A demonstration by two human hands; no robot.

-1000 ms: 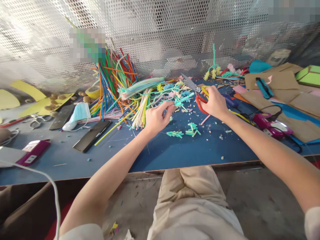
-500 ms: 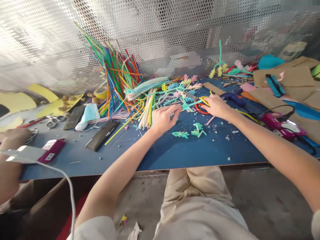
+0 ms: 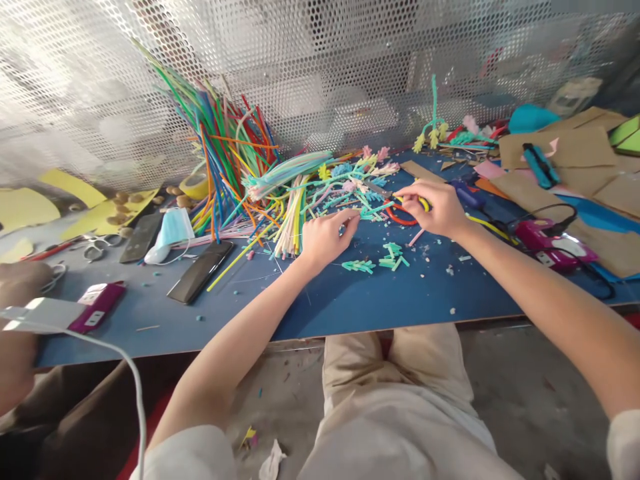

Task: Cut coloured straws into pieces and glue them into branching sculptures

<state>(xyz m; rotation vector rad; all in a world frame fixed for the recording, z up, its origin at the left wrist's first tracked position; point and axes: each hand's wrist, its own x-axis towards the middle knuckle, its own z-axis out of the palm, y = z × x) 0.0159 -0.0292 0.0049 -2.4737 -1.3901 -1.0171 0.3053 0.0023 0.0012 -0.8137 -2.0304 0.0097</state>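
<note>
My left hand [image 3: 327, 239] is closed in a pinch on a mint-green pipe cleaner [image 3: 379, 210], which sticks out to the right from the fingertips. My right hand [image 3: 437, 208] is at its far end, fingers curled together; whether they grip the tip or something else is hidden. Below the right hand lie scissors with a red and yellow handle [image 3: 400, 217], partly covered by the fingers. Short folded mint-green pieces [image 3: 393, 257] rest on the blue tabletop [image 3: 345, 310] in front of both hands.
Bundles of coloured pipe cleaners [image 3: 220, 160] lean on the perforated metal screen [image 3: 360, 60]. A black phone [image 3: 200, 273] lies left. To the right are a magenta device [image 3: 553, 243] with cables and cardboard pieces [image 3: 555, 157]. At the far left is another person's arm [image 3: 20, 293].
My right hand has drawn slightly back from the pipe cleaner's far end, its fingers now more curled. My left hand keeps its pinch. The view has shifted slightly.
</note>
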